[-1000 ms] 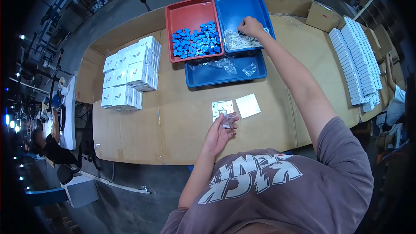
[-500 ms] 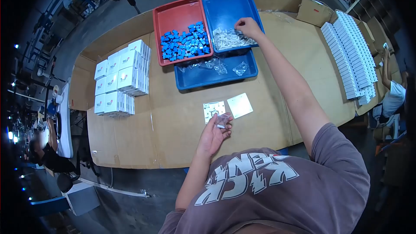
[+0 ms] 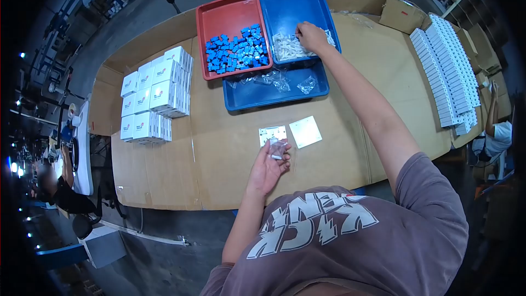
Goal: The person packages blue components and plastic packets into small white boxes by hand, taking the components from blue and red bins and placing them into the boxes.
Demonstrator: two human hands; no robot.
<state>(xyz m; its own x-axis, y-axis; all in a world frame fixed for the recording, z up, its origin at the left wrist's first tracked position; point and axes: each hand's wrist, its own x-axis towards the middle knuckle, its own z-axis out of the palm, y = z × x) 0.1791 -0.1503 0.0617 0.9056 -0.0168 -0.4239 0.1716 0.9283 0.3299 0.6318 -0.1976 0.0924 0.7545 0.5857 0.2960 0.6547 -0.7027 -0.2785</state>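
My left hand (image 3: 266, 172) is closed around a small clear plastic bag (image 3: 278, 147) with a small white piece in it. It hovers over the near part of the table, partly covering a white square panel (image 3: 267, 131). A second white square panel (image 3: 306, 132), plain-faced, lies just right of it. My right hand (image 3: 312, 38) reaches into the upper blue tray (image 3: 296, 8), fingers curled down at a pile of small white parts (image 3: 287, 47). Its fingertips are partly hidden, so what they pinch cannot be made out.
A red tray (image 3: 229, 19) holds many blue pieces (image 3: 236, 52). Clear bags (image 3: 282, 84) lie in the lower blue tray (image 3: 263, 100). Stacked white boxes (image 3: 143, 98) stand left, and long rows of white boxes (image 3: 446, 74) right. Cardboard walls edge the table; other people sit at both sides.
The view has shifted slightly. My right hand remains at the white parts, its fingers a little lower into the pile. My left hand still holds the bag, turned slightly.
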